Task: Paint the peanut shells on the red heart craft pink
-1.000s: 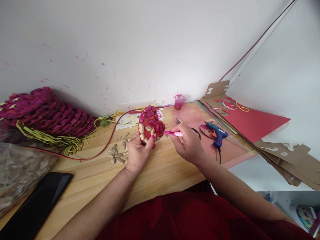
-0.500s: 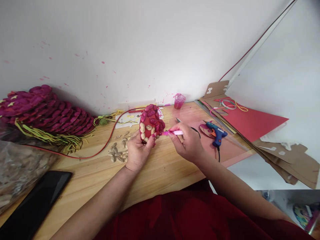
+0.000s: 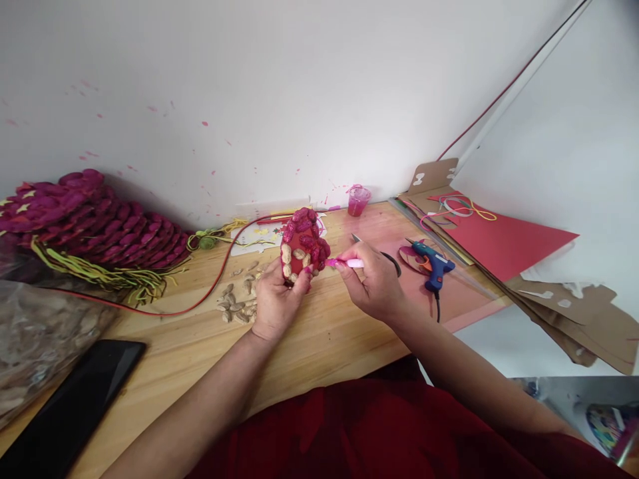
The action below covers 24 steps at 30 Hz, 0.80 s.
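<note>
My left hand (image 3: 274, 299) grips a red oval piece (image 3: 301, 245) from below and holds it upright above the wooden table (image 3: 319, 339). Peanut shells are stuck on the piece; some are painted pink, some are plain tan. My right hand (image 3: 372, 283) pinches a small white-handled brush (image 3: 349, 263) with a pink tip. The tip touches the right edge of the piece. A loose pile of plain peanut shells (image 3: 238, 301) lies just left of my left hand.
A blue glue gun (image 3: 433, 264) and scissors (image 3: 387, 253) lie right of my hands. A pink paint cup (image 3: 358, 201) stands by the wall. Magenta decorated pieces (image 3: 94, 223) are heaped at left. A black phone (image 3: 74, 406), a plastic bag (image 3: 34, 339), red paper (image 3: 504, 243) and cardboard (image 3: 574, 319) surround the table.
Both hands stay almost in place. The brush tip has shifted slightly along the right edge of the red piece.
</note>
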Available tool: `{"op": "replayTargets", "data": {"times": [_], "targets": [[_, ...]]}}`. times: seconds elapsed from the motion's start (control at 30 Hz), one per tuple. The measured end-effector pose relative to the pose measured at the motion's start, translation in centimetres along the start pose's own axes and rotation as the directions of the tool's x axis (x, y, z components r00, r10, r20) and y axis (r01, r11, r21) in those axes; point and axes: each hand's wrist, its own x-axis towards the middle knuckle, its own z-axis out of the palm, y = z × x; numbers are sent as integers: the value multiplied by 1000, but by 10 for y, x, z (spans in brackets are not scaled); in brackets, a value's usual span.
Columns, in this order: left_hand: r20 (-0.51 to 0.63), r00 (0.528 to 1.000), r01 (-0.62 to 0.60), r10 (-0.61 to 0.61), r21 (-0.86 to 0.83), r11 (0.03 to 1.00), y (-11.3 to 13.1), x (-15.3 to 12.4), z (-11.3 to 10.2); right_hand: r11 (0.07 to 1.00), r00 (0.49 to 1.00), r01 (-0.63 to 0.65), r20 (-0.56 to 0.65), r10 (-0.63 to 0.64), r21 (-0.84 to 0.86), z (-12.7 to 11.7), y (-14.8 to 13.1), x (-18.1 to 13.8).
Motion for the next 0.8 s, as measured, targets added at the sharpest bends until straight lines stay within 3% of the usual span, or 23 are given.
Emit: {"op": "replayTargets", "data": {"times": [0.27, 0.67, 0.8], "targets": [[-5, 1000, -2, 2, -10, 1000, 0, 1, 0, 996, 999, 50, 12, -51, 74, -1, -4, -1], [27, 991, 130, -128, -59, 990, -1, 0, 0, 975, 985, -166, -11, 170, 148, -6, 3, -1], [26, 990, 139, -137, -70, 988, 0, 0, 0, 977, 988, -151, -3, 153, 150, -5, 3, -1]]}}
